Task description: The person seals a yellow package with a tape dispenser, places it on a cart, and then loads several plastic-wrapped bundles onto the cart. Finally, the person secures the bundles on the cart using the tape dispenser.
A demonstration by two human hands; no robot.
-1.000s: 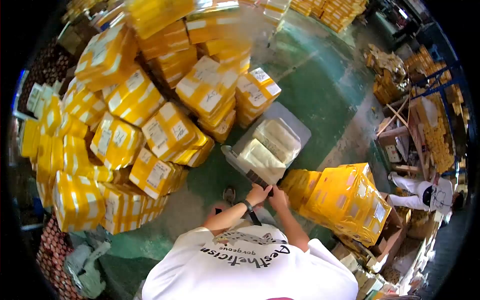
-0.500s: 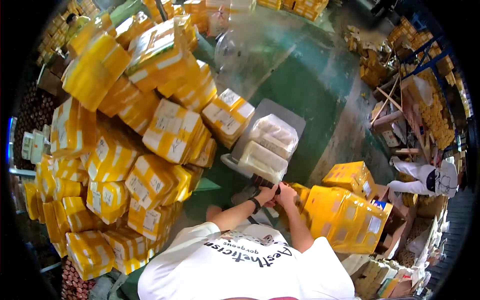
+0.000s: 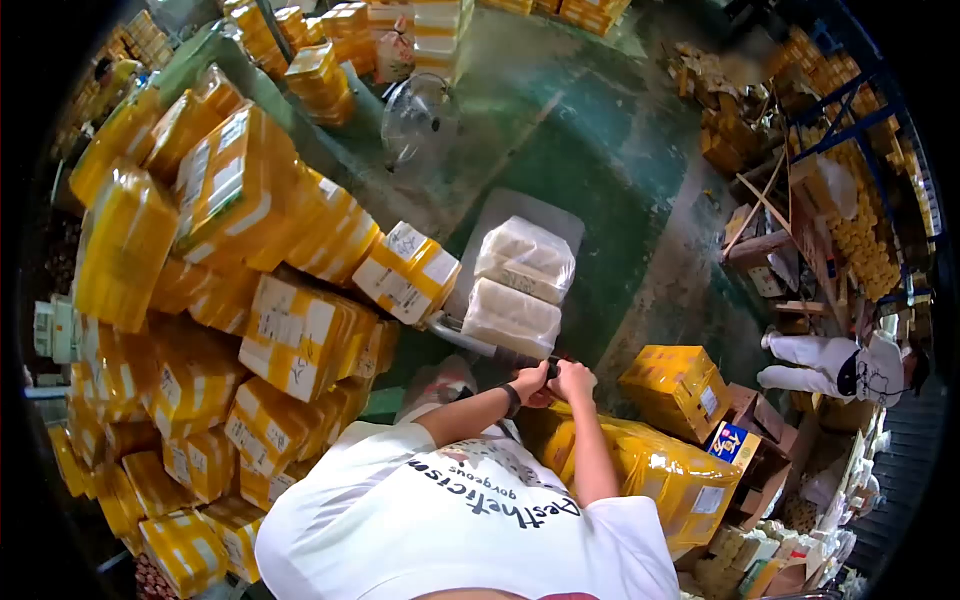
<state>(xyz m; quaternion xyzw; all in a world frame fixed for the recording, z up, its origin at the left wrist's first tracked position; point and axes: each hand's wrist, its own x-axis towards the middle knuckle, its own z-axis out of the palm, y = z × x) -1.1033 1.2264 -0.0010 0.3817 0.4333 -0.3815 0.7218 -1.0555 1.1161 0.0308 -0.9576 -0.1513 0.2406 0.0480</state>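
My left hand (image 3: 531, 383), with a dark band at the wrist, and my right hand (image 3: 574, 382) are close together in front of my white shirt. Both are closed around the dark end of a trolley handle (image 3: 470, 338), whose pale bar runs off to the left. Beyond the handle lies the trolley's grey flat platform (image 3: 497, 212). Two white plastic-wrapped packages (image 3: 525, 258) rest on it, one behind the other. My fingers partly hide the gripped end.
Yellow-taped cartons (image 3: 295, 335) are piled high on the left, one carton (image 3: 407, 272) close beside the platform. A large yellow-wrapped carton (image 3: 650, 470) stands by my right arm. A floor fan (image 3: 418, 115) is ahead. Another person (image 3: 850, 368) bends over at the right.
My view has shifted, and the carton pile now sits farther left. Both hands stay closed at the handle. The platform and packages appear slightly more upright in the picture.
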